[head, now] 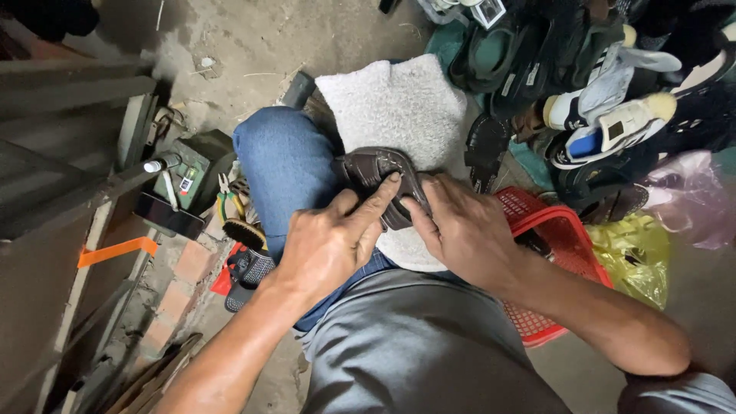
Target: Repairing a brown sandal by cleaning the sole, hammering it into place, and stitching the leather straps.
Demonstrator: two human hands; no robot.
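A dark brown leather sandal [371,169] lies on a white fleecy cloth [399,107] spread over my lap. My left hand [330,245] rests on the sandal from the left, its fingers pressing along the strap. Against the sandal's right side, my right hand [460,230] grips it with thumb and fingers closed on the edge. Both hands hold the same sandal, and its near part is hidden beneath them. My blue-jeaned knee [284,161] sits to the left of the cloth.
A red plastic basket [552,230] stands at my right. A heap of shoes and sandals [598,84] fills the upper right, with yellow [636,253] and pink [690,199] plastic bags beside it. Pliers, a brush [244,231] and small tools lie left of my knee by a wooden bench [69,153].
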